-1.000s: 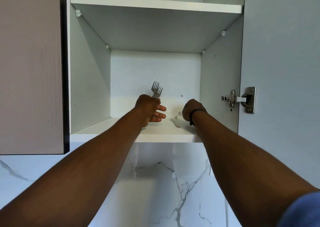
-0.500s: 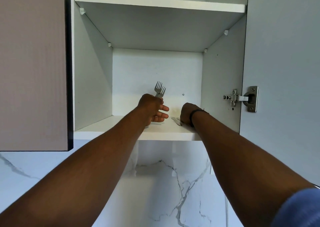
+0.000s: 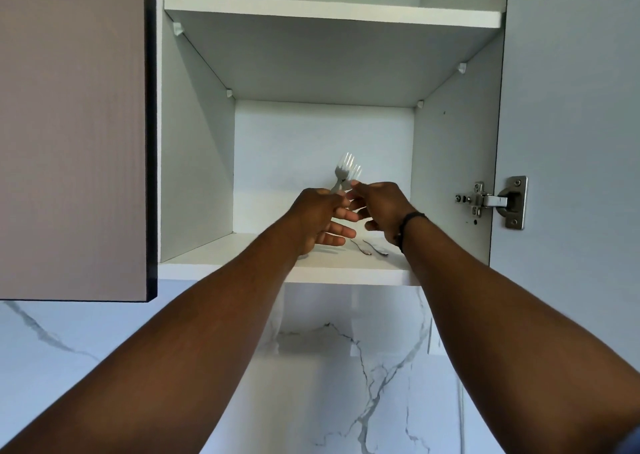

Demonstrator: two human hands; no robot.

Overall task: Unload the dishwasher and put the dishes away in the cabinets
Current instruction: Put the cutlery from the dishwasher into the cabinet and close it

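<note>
Above the white shelf [image 3: 242, 266], left hand [image 3: 317, 220] pinches steel forks [image 3: 346, 173].

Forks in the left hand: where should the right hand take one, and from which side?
Pinch a neck just below the tines, coming from the right. The forks stand tines-up above the left hand, which covers the handles; the right hand is already beside them.

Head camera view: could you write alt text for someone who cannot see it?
Inside an open white wall cabinet, the left hand holds two forks upright while the right hand reaches to pinch them. Two more pieces of cutlery lie on the lower shelf beneath the hands; a marble-patterned wall shows below.
</note>
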